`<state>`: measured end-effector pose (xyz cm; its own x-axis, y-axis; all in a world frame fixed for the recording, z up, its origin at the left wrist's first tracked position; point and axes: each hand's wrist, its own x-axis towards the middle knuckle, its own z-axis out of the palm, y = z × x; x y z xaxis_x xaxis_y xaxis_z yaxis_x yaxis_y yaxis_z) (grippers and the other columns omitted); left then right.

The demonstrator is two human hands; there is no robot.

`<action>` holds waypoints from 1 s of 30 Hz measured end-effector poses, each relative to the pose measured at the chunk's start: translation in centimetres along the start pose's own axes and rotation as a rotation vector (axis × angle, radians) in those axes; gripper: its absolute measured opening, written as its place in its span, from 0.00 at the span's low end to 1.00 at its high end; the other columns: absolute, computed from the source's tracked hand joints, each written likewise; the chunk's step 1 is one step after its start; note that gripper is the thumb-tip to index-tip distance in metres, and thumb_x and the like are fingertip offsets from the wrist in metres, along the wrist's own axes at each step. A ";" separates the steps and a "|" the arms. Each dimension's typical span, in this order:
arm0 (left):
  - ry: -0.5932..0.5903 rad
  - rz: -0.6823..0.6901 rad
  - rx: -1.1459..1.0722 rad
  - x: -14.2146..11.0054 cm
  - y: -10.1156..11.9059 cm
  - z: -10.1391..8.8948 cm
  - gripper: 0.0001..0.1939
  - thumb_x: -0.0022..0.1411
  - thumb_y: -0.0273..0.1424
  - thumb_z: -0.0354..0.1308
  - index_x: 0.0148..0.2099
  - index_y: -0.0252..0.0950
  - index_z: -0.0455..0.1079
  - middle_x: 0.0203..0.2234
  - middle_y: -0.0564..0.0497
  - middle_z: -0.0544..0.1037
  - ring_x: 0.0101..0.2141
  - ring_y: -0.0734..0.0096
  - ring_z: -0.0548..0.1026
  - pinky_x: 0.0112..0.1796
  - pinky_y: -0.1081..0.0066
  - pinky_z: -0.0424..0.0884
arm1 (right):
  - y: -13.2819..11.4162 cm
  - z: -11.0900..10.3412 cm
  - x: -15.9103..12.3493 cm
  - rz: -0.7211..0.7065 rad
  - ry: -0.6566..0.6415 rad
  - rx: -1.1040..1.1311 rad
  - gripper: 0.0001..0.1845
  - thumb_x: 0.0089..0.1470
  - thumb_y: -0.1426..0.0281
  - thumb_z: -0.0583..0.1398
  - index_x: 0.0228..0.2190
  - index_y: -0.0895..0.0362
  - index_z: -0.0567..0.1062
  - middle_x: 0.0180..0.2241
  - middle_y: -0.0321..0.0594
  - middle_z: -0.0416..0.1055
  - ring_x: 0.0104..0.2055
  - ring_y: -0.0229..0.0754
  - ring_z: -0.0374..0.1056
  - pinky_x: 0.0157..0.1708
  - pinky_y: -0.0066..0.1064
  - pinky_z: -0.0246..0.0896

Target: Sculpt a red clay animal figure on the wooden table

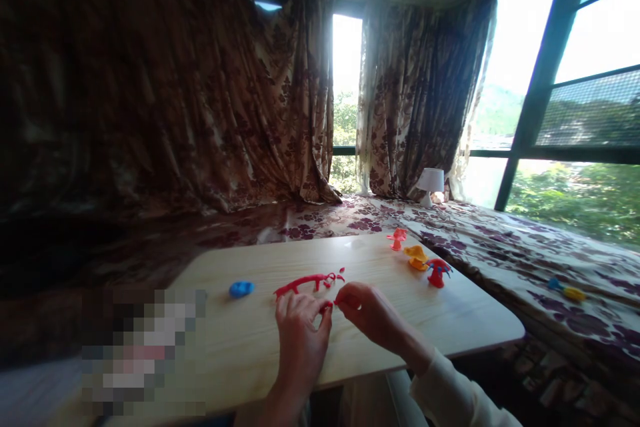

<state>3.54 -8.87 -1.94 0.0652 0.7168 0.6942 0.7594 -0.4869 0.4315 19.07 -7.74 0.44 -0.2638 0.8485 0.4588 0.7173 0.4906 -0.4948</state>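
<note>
Just in front of a flat red clay figure on the table, my two hands work close together. Thumb and forefinger of my left hand pinch a small bit of red clay. The fingertips of my right hand are closed too, almost touching that bit; a speck of red shows at them. The figure has a long curved body, short legs and a looped end at the right. Small loose red pieces lie beside that end. To the left sits a blue clay lump.
Along the right side of the pale wooden table stand a pink-red figure, a yellow one and a red one with blue parts. A white lamp stands behind. Something pixelated covers the left edge.
</note>
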 end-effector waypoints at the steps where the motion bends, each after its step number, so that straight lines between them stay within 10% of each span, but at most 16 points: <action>1: 0.005 -0.005 0.011 0.0 -0.2 -0.1 0.08 0.57 0.29 0.54 0.33 0.42 0.75 0.28 0.53 0.79 0.36 0.64 0.73 0.50 0.53 0.57 | 0.4 0.2 0.2 0.016 0.006 -0.014 0.10 0.48 0.79 0.56 0.26 0.57 0.76 0.23 0.35 0.74 0.26 0.35 0.67 0.27 0.23 0.58; 12: -0.005 0.004 0.056 -0.1 -0.2 -0.9 0.06 0.55 0.28 0.56 0.31 0.42 0.74 0.29 0.52 0.79 0.39 0.60 0.72 0.52 0.49 0.53 | 2.2 0.5 0.1 0.047 0.022 0.016 0.15 0.47 0.80 0.56 0.35 0.57 0.78 0.43 0.45 0.70 0.38 0.42 0.69 0.38 0.31 0.60; 24: 0.025 0.116 -0.040 -0.8 2.5 -0.9 0.08 0.52 0.23 0.58 0.33 0.41 0.74 0.28 0.53 0.77 0.39 0.61 0.71 0.54 0.49 0.51 | -0.2 1.2 -2.4 0.119 -0.009 0.289 0.14 0.55 0.69 0.55 0.28 0.64 0.77 0.22 0.38 0.74 0.25 0.37 0.67 0.23 0.23 0.60; 30: 0.014 0.152 0.065 -2.0 -1.1 -2.5 0.08 0.57 0.29 0.55 0.38 0.43 0.74 0.31 0.53 0.78 0.39 0.63 0.72 0.52 0.53 0.54 | 0.6 0.4 -4.2 0.120 0.003 0.126 0.09 0.52 0.77 0.55 0.29 0.61 0.76 0.27 0.41 0.74 0.29 0.39 0.67 0.31 0.29 0.60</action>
<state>0.96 -11.03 -2.34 0.1735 0.6304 0.7567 0.7822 -0.5551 0.2831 20.31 -10.92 -2.10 -0.1790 0.9022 0.3925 0.6573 0.4065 -0.6346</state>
